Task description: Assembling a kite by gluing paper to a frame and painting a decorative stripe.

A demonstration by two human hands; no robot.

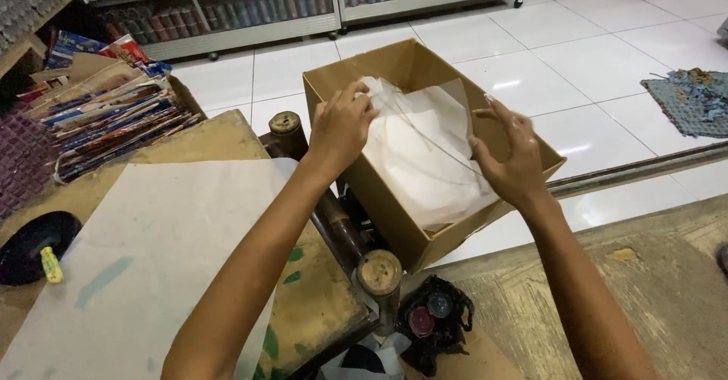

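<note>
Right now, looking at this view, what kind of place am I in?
Probably a small shop or its packing corner: glass-fronted shelves of stocked goods line the tiled floor, stacked packets sit by the worktable, and both hands work white paper in a cardboard box.

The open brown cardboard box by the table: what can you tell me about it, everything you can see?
The open brown cardboard box is plain, rectangular and has no lid or raised flaps showing. It sits tilted, beside the table's edge against dark bamboo-like posts, above the white tiled floor. Inside lies crumpled white paper with a thin clear plastic sheet over it. The left hand pinches the paper near the far corner; the right hand reaches in over the right wall, fingers spread.
</note>
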